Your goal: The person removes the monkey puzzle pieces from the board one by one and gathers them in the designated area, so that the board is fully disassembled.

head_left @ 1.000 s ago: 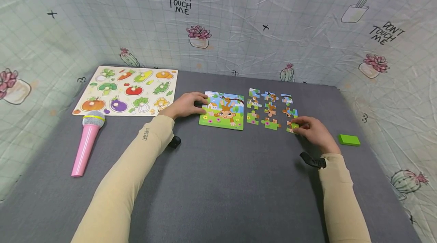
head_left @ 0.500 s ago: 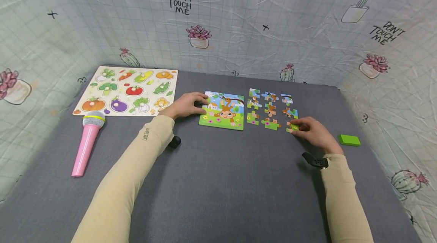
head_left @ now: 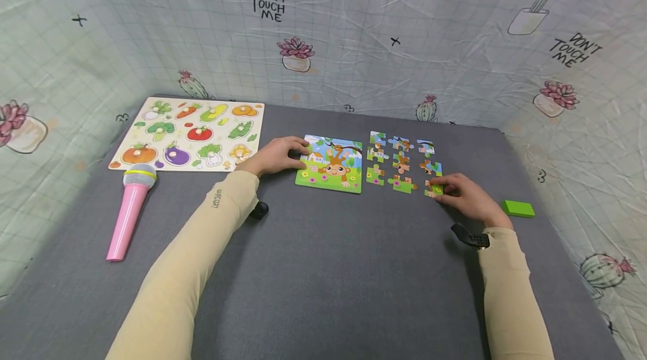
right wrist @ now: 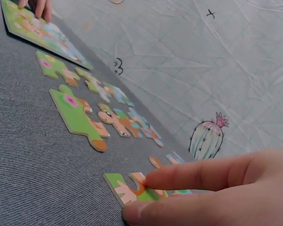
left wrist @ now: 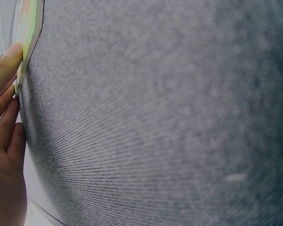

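The monkey puzzle board (head_left: 331, 177) lies flat on the grey table. My left hand (head_left: 275, 156) holds its left edge, with the thumb (left wrist: 12, 52) on the border in the left wrist view. To the board's right, loose jigsaw pieces (head_left: 401, 183) lie in three spaced columns. My right hand (head_left: 470, 198) pinches the near right corner puzzle piece (right wrist: 114, 182) between thumb and index finger, low at the table. This piece shows green grass and a monkey's hand; the fingers cover part of it.
A vegetable peg puzzle (head_left: 189, 146) lies at the back left, with a pink toy microphone (head_left: 126, 214) in front of it. A green block (head_left: 518, 209) is right of my right hand. Patterned cloth (head_left: 343, 28) rises behind the table.
My right wrist has shifted slightly to the right, its fingers still on the corner puzzle piece. The left hand and the board look the same.
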`<state>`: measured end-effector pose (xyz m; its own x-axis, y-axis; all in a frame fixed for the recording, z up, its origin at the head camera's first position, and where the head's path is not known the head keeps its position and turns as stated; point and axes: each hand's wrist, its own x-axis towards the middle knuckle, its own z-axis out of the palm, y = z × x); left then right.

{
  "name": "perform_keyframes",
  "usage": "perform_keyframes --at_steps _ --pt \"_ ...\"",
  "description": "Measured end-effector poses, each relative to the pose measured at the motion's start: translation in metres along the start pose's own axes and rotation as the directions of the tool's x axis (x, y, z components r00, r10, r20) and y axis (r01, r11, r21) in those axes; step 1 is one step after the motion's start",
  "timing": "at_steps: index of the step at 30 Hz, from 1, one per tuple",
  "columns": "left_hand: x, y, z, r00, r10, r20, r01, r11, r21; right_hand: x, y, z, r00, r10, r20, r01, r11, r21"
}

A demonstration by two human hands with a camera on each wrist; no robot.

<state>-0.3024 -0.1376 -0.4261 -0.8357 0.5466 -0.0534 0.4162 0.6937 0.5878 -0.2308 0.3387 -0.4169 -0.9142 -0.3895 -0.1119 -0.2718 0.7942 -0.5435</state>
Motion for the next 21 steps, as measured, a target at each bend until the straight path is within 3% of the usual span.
perform_keyframes --at_steps 7,16,21 --pt "0.002 -0.002 0.001 1.0 0.012 -0.002 -0.012 1.0 0.007 0.001 0.0 -0.001 0.999 -0.05 0.007 0.05 0.999 -0.019" --pt "0.003 -0.003 0.0 1.0 0.004 0.003 -0.004 1.0 0.004 0.0 0.004 0.009 0.993 0.022 -0.113 -0.019 0.999 0.028" --pt "0.002 -0.002 -0.001 1.0 0.005 0.003 -0.005 1.0 0.003 0.0 0.004 0.011 0.992 0.022 -0.125 -0.019 0.999 0.027"
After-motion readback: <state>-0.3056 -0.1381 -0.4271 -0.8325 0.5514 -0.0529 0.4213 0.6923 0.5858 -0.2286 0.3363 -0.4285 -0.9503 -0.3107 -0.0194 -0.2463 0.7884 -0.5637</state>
